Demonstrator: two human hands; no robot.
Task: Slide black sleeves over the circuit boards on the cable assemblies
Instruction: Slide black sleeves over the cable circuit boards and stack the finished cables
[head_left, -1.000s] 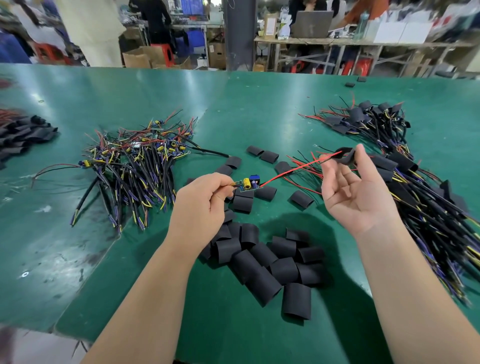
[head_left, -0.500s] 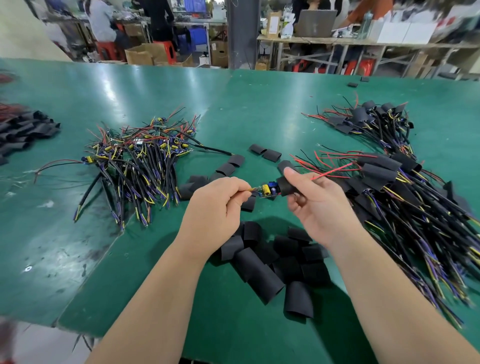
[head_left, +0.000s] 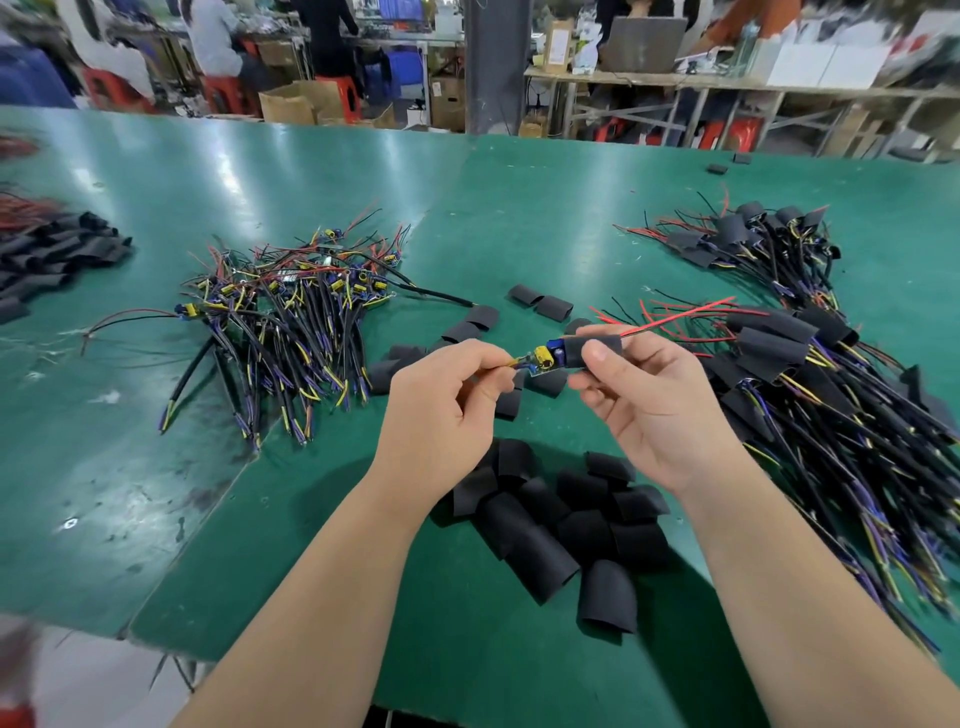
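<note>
Head view: sleeve now reaches the cable's circuit board.

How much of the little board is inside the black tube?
Partly in. The black sleeve, held by the right hand, covers one end of the circuit board; its yellow and blue parts stick out.

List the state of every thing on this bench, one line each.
left hand: pinches the yellow wires at the board's bare end.
right hand: grips the sleeve.
sleeve: partway over the board.
board: one end covered, the other bare.
red wires: stick out of the sleeve's far end.
loose sleeves: heaped, unused.
left bundle: boards bare.
right bundle: boards sleeved.
</note>
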